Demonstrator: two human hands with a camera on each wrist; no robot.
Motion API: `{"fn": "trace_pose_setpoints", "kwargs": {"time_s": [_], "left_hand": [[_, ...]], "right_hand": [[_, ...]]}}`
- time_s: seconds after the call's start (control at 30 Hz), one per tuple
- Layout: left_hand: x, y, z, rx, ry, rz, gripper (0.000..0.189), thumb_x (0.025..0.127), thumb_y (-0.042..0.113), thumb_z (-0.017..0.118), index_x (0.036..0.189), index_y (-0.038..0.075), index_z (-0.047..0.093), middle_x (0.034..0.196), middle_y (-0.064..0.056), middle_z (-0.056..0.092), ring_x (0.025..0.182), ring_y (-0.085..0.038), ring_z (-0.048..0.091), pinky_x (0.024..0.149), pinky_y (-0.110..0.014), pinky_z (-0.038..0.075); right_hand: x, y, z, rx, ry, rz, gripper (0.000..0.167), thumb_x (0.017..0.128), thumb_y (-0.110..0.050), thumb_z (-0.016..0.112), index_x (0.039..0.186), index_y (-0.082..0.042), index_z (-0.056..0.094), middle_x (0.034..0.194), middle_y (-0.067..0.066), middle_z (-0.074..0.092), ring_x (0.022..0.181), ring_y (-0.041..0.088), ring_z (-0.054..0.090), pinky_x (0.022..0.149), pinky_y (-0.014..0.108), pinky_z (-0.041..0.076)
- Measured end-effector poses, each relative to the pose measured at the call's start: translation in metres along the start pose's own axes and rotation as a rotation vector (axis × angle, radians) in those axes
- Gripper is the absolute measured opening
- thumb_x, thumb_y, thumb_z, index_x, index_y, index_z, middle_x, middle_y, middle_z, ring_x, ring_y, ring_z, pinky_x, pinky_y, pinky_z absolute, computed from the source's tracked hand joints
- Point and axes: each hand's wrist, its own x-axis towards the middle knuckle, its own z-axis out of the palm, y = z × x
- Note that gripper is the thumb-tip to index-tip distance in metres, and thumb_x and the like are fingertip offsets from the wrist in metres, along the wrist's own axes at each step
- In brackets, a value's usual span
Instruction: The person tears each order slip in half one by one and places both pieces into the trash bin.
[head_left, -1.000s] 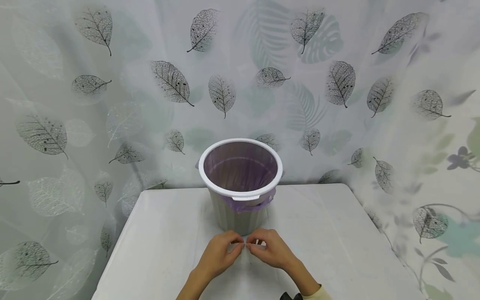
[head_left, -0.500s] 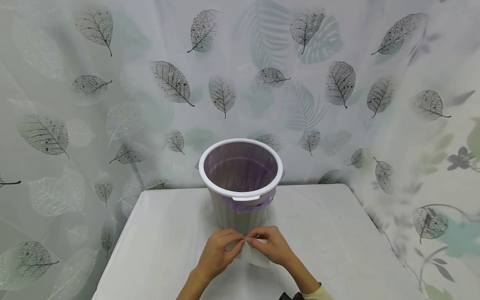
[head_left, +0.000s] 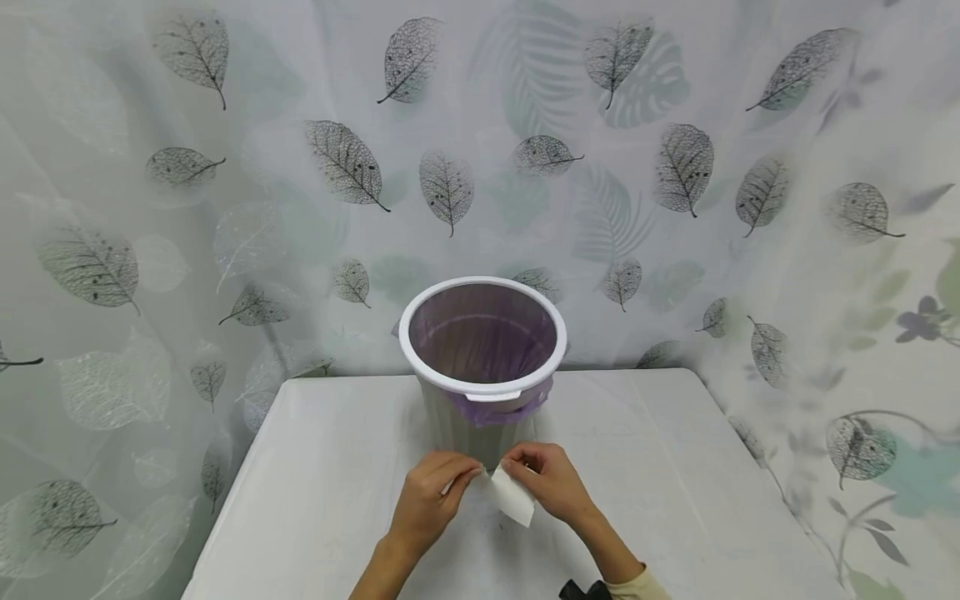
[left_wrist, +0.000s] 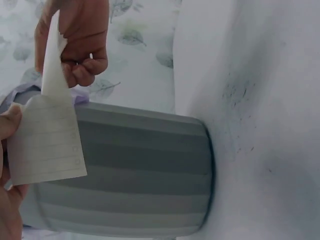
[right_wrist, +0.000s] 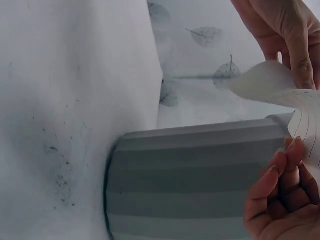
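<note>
A sheet of lined paper hangs between my hands in front of the grey bin, its upper edge looking torn and parted. My left hand pinches one side between thumb and fingers. The other side is pinched by my right hand. In the left wrist view the ruled face of the paper shows beside my left hand, and a narrow strip rises toward my right hand. The right wrist view shows the paper curling outward near my left hand.
Just beyond my hands stands the ribbed bin, with a white rim and a purple liner bag. It rests on a white-covered table. Behind hangs a leaf-patterned curtain. Dark specks dot the tabletop.
My hands have drawn slightly apart and up, with a gap now between the fingertips. The paper, barely visible earlier, now tilts into view below my right hand.
</note>
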Motion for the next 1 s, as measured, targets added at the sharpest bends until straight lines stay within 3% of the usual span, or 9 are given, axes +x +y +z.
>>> {"fn": "trace_pose_setpoints", "kwargs": {"time_s": [0.3,0.53,0.77,1.0], "left_hand": [[0.006,0.001,-0.006,0.011,0.090,0.060,0.016,0.103,0.017,0.068,0.100,0.005,0.078,0.094,0.000,0.073,0.083,-0.018,0.068,0.078,-0.024,0.056],[0.015,0.002,-0.014,0.007,0.150,0.096,0.018,0.104,0.014,0.066,0.099,0.002,0.078,0.093,-0.004,0.073,0.081,-0.022,0.069,0.077,-0.025,0.057],[0.029,0.005,-0.027,0.025,0.235,0.131,0.010,0.100,0.007,0.070,0.097,0.000,0.077,0.090,-0.008,0.073,0.078,-0.025,0.068,0.073,-0.027,0.057],[0.054,0.012,-0.045,0.007,0.319,0.120,0.005,0.093,0.000,0.076,0.097,-0.001,0.077,0.090,-0.010,0.074,0.077,-0.028,0.069,0.074,-0.026,0.056]], "right_hand": [[-0.001,0.000,-0.007,-0.011,0.042,0.031,0.009,0.100,-0.001,0.067,0.096,0.001,0.075,0.082,0.007,0.072,0.064,0.011,0.062,0.053,0.027,0.053],[0.000,0.000,-0.019,-0.038,0.083,0.035,0.009,0.101,-0.007,0.069,0.096,-0.002,0.075,0.083,0.006,0.070,0.067,0.014,0.064,0.056,0.029,0.055],[0.000,-0.003,-0.034,-0.068,0.147,0.018,0.007,0.100,-0.001,0.068,0.096,-0.001,0.074,0.082,0.007,0.070,0.067,0.014,0.065,0.055,0.030,0.055],[0.015,-0.057,-0.044,-0.022,0.202,-0.063,0.007,0.097,0.009,0.065,0.097,0.006,0.072,0.085,0.016,0.070,0.070,0.015,0.065,0.055,0.032,0.056]]}}
